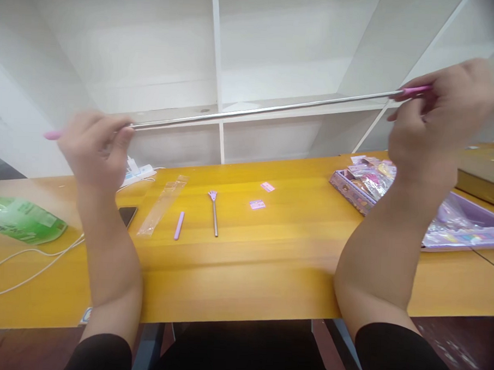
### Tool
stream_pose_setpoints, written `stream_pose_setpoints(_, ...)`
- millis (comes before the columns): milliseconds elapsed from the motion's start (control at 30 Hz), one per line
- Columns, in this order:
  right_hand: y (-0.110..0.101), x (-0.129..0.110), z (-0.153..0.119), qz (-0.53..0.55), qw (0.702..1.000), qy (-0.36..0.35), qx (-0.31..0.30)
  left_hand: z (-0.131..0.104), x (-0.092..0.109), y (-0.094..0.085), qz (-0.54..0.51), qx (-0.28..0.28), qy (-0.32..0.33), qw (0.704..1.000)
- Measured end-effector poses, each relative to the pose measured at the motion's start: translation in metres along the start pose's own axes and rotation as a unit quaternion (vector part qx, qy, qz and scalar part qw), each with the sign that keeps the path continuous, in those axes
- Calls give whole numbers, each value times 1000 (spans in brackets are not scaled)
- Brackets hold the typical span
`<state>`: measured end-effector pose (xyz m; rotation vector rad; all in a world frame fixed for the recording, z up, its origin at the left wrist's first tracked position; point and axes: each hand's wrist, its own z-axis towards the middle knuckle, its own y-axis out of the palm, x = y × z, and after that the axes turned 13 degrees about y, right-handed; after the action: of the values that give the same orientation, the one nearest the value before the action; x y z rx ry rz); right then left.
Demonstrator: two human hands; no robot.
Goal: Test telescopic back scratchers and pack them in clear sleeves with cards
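Observation:
A long thin metal rod (266, 108) with pink ends stretches between my raised hands, above the table. My left hand (97, 143) is closed round its left end, where a pink tip sticks out past the fist. My right hand (442, 106) pinches the pink part at the other end. Below, on the table, lie a small purple hand-shaped scratcher with a metal stem (214, 213), a separate purple handle (179, 225), a clear plastic sleeve (162, 206) and two small pink cards (257, 204) (267, 186).
The wooden table (242, 283) backs onto white shelves (277, 44). At left are a green bag (22, 219), a white cable, a phone (128, 215) and a power strip (139, 174). Purple boxes of packets (353, 195) and a cardboard box (485, 171) stand right.

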<state>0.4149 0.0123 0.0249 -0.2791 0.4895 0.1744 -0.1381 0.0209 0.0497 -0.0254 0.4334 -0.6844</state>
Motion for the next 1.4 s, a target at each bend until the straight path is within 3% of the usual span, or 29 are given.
stream_pose_setpoints(167, 10, -40, -16, -26, 999, -22, -30, -1, 14, 31, 21, -4, -31, 999)
stream_pose_setpoints(333, 4, -34, -16, -59, 997, -46, -37, -5, 4, 29, -1, 10, -14, 1000)
stream_pose_setpoints(400, -3, -36, -17, -54, 996, -51, -40, -3, 9, 27, 1, 23, 15, 1000)
stream_pose_setpoints(467, -8, -51, -24, -45, 995, -63, -55, 1, 26, 28, 5, 24, 35, 999)
stream_pose_setpoints(567, -12, -96, -54, -39, 987, -110, -110, 7, 69, 40, 8, 8, 19, 1000)
stream_pose_setpoints(700, -5, -159, -104, 46, 960, -140, -238, 10, 127, 60, 4, 9, 9, 1000)
stream_pose_setpoints(833, 5, -185, -133, 38, 935, -187, -299, 12, 153, 65, 26, 9, 14, 1000)
stream_pose_setpoints(933, 5, -188, -142, 41, 943, -192, -268, 14, 157, 60, 17, 13, 10, 1000)
stream_pose_setpoints(1067, -5, -189, -146, 37, 955, -165, -245, 16, 154, 50, 12, -20, 8, 1000)
stream_pose_setpoints(1233, -19, -183, -136, -24, 901, -237, -364, 16, 140, 44, -2, -110, 65, 992)
stream_pose_setpoints(1400, -23, -180, -129, -59, 864, -267, -422, 14, 132, 44, -13, -173, 106, 979)
